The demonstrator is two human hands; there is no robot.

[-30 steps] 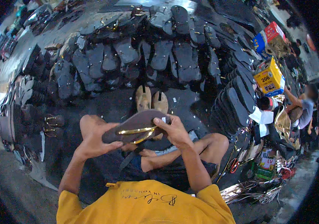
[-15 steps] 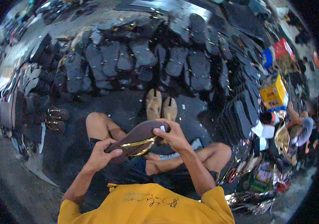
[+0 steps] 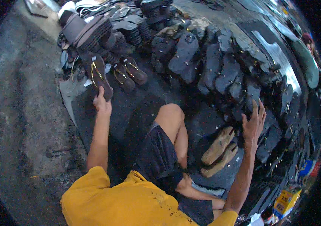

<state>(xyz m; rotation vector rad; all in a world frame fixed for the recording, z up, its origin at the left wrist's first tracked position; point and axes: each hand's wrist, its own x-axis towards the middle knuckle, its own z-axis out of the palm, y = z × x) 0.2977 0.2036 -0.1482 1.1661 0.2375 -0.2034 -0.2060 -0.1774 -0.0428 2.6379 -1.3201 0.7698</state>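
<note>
My left hand (image 3: 102, 102) reaches out to the far left, closed round the heel of a dark brown flip-flop (image 3: 104, 83) with gold straps. Just right of it, a pair of similar gold-strapped flip-flops (image 3: 136, 71) lies on the dark floor sheet. My right hand (image 3: 253, 126) is raised on the right with fingers apart and nothing in it. It is nearest to the piled dark soles (image 3: 228, 73); whether it touches any I cannot tell. Between my knee and right forearm lie two tan foot-shaped forms (image 3: 218, 146), each notched at the toe end.
Stacks of dark soles (image 3: 92, 32) stand beyond my left hand. Bare concrete floor (image 3: 36, 120) runs along the left, past the edge of the dark sheet (image 3: 68, 103). At the lower right is a yellow box (image 3: 286, 201). My bent knee (image 3: 170, 115) rises in the middle.
My view has swung left. The flip-flop, held in both hands over my lap before, is now in my left hand alone at the far left. My right hand has let go and spread.
</note>
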